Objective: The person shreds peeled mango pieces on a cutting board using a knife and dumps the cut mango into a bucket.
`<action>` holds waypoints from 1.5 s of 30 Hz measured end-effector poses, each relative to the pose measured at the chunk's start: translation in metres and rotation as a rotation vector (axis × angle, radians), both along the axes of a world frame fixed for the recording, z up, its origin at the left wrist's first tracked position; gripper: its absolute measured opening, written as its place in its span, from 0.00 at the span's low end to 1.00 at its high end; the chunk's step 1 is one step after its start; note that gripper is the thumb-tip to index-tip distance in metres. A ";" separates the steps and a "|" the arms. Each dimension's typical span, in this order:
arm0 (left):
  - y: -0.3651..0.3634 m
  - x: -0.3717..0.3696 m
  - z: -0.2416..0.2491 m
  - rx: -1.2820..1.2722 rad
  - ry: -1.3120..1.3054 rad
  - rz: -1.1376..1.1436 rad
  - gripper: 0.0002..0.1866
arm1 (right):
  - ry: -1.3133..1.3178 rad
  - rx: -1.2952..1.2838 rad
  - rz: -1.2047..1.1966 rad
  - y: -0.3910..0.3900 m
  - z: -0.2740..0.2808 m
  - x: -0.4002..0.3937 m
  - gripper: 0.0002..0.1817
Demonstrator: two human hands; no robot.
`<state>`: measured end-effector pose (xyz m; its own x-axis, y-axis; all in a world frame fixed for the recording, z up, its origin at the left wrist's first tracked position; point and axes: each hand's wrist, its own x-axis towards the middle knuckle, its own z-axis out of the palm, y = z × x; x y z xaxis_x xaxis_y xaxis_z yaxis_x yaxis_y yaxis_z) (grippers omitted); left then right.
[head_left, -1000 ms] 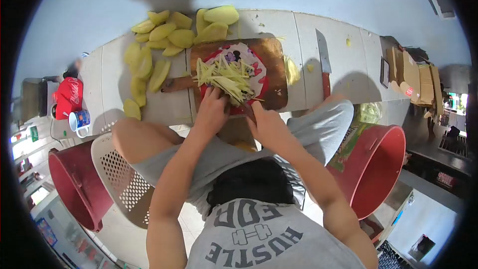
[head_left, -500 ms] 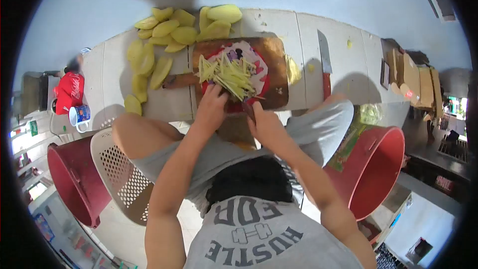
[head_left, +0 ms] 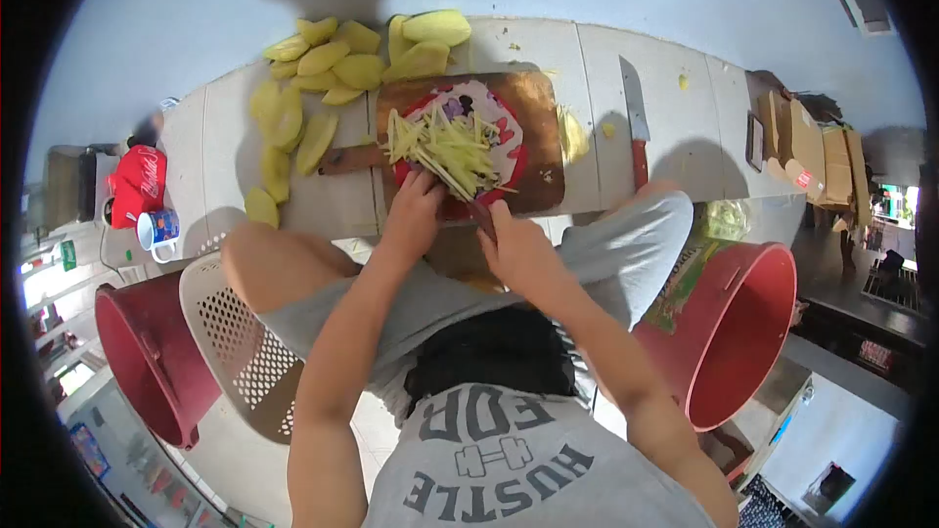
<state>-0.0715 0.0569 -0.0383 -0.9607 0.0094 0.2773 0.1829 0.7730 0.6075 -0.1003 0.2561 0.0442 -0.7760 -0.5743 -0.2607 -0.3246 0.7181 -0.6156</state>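
Note:
My right hand (head_left: 515, 240) is closed around the dark handle of a knife (head_left: 483, 219), whose blade points up-left toward a heap of pale yellow-green strips (head_left: 445, 145), which look like cut green mango. The strips lie on a round, red-rimmed plate or mat with a cartoon print (head_left: 506, 137). Underneath is a wooden cutting board (head_left: 539, 103) with its handle to the left. At the heap's near edge, my left hand (head_left: 416, 203) has its fingers curled down beside the blade; what they press on is hidden.
Peeled mango pieces (head_left: 323, 59) lie beyond and left of the board on the tiled counter. A second knife (head_left: 636, 127) with a red handle lies to the right. Red bins (head_left: 740, 332) stand on both sides, with a mug (head_left: 158, 227) at left.
The knife and my right hand have shifted slightly left, closer to my left hand. My left hand stays at the near edge of the strips.

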 end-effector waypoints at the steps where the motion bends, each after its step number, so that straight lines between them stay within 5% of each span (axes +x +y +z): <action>1: 0.000 -0.003 -0.001 0.004 0.005 0.001 0.18 | 0.005 0.004 0.001 0.001 -0.006 0.000 0.15; 34: -0.002 -0.001 -0.011 0.005 0.044 0.015 0.11 | -0.031 -0.097 -0.070 0.008 -0.006 0.006 0.16; 40: 0.003 -0.003 -0.006 0.125 0.071 0.117 0.08 | 0.010 -0.150 -0.143 0.015 0.014 -0.003 0.16; 45: 0.008 -0.006 0.003 0.513 -0.079 0.313 0.09 | 0.184 -0.182 -0.123 0.026 0.010 -0.002 0.17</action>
<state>-0.0773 0.0652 -0.0349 -0.9142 -0.3931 0.0991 -0.0672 0.3880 0.9192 -0.1025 0.2824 0.0540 -0.8677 -0.4970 -0.0107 -0.3595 0.6423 -0.6769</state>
